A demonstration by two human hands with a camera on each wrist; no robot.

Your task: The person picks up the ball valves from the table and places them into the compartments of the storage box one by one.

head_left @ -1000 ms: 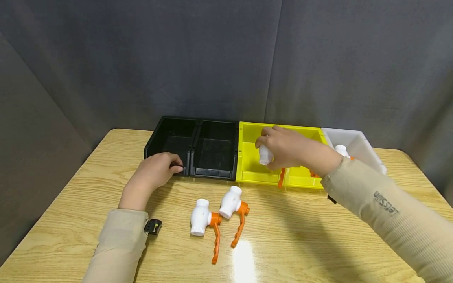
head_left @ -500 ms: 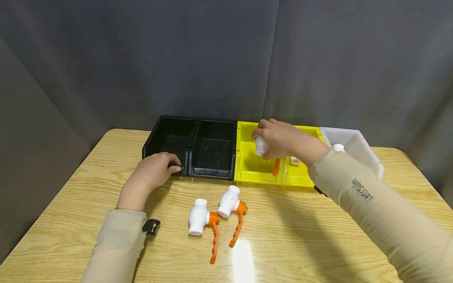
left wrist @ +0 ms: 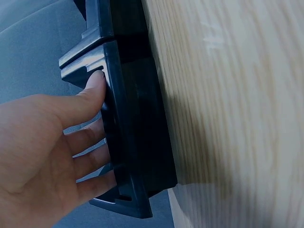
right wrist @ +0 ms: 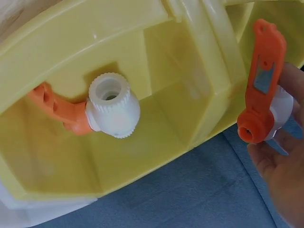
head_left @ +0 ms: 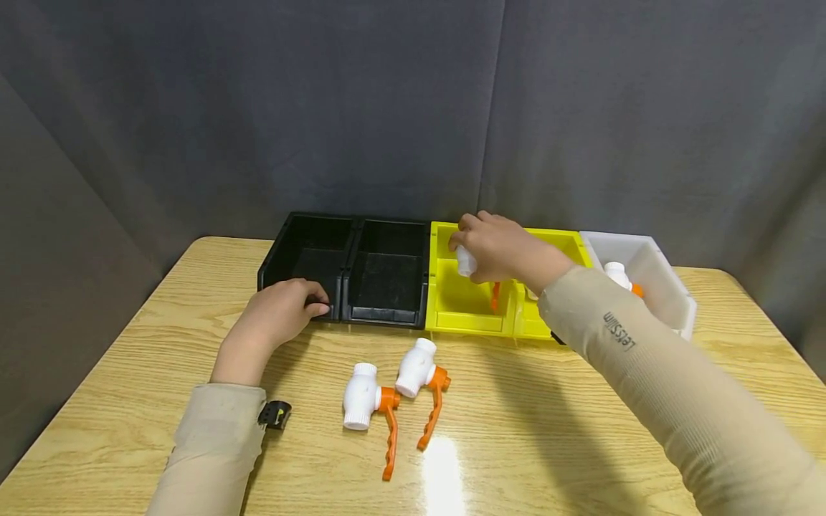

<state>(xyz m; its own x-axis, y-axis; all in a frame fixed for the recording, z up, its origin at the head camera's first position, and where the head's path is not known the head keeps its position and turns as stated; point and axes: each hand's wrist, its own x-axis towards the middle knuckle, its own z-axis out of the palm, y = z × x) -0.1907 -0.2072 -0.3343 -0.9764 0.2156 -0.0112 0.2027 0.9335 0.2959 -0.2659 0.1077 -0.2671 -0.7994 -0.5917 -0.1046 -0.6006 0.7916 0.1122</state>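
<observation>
A: What do we find at the fingers?

B: We see the right hand grasping a ball valve by its white body, orange handle hanging down, over the left yellow bin; whether the valve touches that bin, we cannot tell. The left hand grips the front rim of the left black bin.

A: How many valves do we count?

B: Five: the held one, a second valve in the right yellow bin, a third valve in the white bin, and a fourth valve and fifth valve on the wooden table. With the right black bin, we count five bins in one row.

A: What does each view add?

B: From the head, the right sleeve hides nearly all of the second valve; from the right wrist we see its ribbed end upward. From the left wrist we find the thumb tip near the rim's corner, the other fingertips behind the rim.

A: And edges, room?

B: A strip of wood separates the bin fronts from the two tabletop valves; more wood stretches either side of them. Behind the row hangs a grey curtain.
</observation>
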